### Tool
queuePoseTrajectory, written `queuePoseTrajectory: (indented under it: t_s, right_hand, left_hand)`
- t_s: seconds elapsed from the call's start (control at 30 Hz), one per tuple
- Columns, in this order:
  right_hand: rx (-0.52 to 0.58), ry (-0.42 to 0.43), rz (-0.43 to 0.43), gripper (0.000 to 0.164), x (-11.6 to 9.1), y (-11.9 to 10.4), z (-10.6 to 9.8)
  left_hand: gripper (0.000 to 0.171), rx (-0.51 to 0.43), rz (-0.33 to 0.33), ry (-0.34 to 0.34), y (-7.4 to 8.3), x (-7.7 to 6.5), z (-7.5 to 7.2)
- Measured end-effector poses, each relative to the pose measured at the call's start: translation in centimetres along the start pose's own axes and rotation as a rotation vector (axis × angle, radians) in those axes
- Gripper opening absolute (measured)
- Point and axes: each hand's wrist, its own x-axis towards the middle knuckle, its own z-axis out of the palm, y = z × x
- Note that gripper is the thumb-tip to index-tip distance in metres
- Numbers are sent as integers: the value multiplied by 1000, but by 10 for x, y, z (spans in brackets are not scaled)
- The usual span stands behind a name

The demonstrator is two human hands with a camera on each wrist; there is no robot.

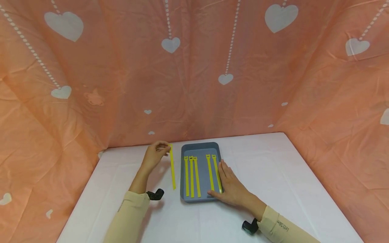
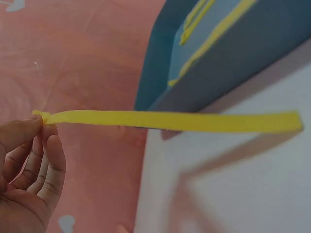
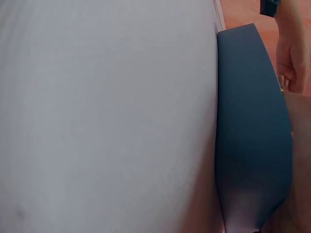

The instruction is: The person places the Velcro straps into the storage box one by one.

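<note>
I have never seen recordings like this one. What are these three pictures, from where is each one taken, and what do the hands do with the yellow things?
There is no machine here: a person works with two bare hands and wears three small cameras. The wide picture comes from a camera on the head, looking down at a white table with a pink heart-patterned cloth hung behind it. The other two come from cameras on the wrists, so they look very close and tilted.

On the table stands a grey-blue tray. Five yellow strips lie in it, side by side.

The left hand pinches one end of a sixth yellow strip between thumb and fingertips, just left of the tray. The right hand rests flat with straight fingers on the tray's right edge; its own camera shows mostly the table and the tray's outer wall.
</note>
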Motion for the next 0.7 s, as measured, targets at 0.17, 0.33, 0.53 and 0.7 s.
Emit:
queuePoseTrajectory:
  t_s: [0.17,0.33,0.53,0.7]
  right_hand:
    - [-3,-2,-2,123,0,1,0]
    - [-3,-4,-1,123,0,1,1]
    - [3,35,-18,121,-2,1,2]
    - [20,59,-29,120,-2,1,3]
  left_hand:
    - [30,-13,14,14,14,-1,-1]
    - [30,-19,41,16,30,-4,-2]
    - [30,-26,67,20,45,-3,-1]
    - [30,-72,76,21,50,1,-4]
